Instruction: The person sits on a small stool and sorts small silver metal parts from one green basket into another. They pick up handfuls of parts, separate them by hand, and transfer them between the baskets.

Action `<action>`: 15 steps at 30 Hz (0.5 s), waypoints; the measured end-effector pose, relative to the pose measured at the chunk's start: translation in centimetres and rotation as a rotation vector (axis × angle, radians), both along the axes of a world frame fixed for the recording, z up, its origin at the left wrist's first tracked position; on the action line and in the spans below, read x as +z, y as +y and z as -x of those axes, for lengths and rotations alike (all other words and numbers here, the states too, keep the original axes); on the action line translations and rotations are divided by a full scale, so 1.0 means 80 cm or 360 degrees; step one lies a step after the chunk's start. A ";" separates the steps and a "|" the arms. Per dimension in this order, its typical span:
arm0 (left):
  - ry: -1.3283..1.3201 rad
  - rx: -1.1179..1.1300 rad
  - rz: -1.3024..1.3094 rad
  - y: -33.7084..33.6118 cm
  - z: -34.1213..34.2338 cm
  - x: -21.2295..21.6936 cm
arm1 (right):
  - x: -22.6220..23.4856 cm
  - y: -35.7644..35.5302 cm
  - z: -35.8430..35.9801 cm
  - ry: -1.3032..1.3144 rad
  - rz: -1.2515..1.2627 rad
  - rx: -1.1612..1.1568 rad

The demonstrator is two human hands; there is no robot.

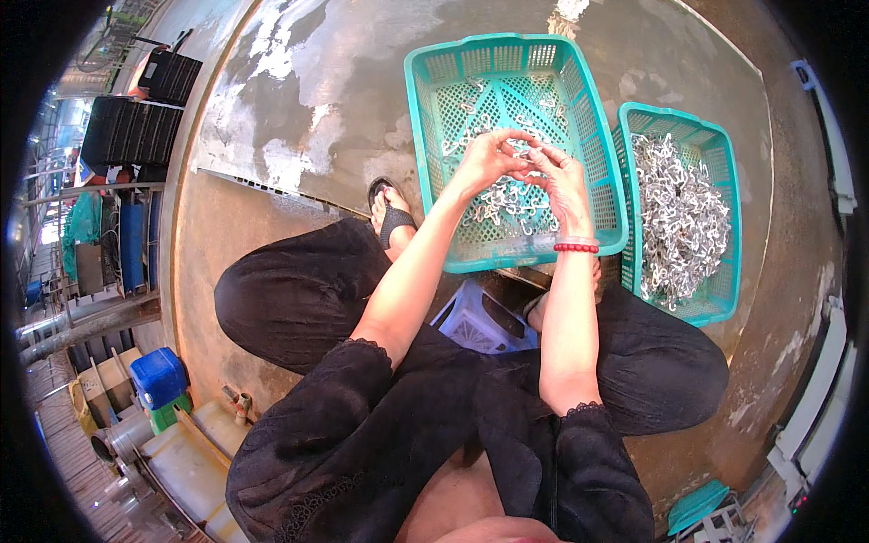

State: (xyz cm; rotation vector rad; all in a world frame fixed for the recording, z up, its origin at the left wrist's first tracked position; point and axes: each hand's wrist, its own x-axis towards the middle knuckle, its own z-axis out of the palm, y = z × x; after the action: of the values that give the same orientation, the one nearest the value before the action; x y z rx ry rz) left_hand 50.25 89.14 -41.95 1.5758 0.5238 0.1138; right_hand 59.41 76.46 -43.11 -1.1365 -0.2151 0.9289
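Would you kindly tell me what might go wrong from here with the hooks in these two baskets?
The small, curved, silver metal hooks heaped in the right teal plastic basket could tangle. Hook ends might scratch the bare left hand and bare right hand, close together over the other teal plastic basket. Anything slipping from them could get lost among the loose hooks below.

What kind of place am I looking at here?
Probably a small workshop or work yard, though I can't be sure. Two teal plastic baskets hold many small silvery hook-shaped pieces, and a blue container sits among pipes and clutter off to the left.
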 end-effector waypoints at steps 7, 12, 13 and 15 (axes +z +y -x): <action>-0.0062 0.0093 0.0455 0.004 0.006 0.027 | -0.020 -0.003 -0.009 0.0127 0.0043 -0.0197; -0.0208 0.0144 0.0878 0.013 0.019 0.024 | 0.003 -0.013 -0.004 0.0277 -0.0465 0.0368; -0.0182 0.0136 0.0760 0.013 0.018 0.023 | 0.001 -0.011 -0.006 0.0209 -0.0358 0.0356; -0.0126 0.0110 0.0541 0.006 0.016 0.021 | 0.001 -0.010 -0.011 0.0075 -0.0129 0.0321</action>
State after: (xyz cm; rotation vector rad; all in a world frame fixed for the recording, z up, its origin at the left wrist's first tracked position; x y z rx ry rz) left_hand 49.00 89.60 -40.30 1.2175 0.5064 0.1318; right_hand 60.33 75.70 -43.04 -1.0298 -0.3308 1.1143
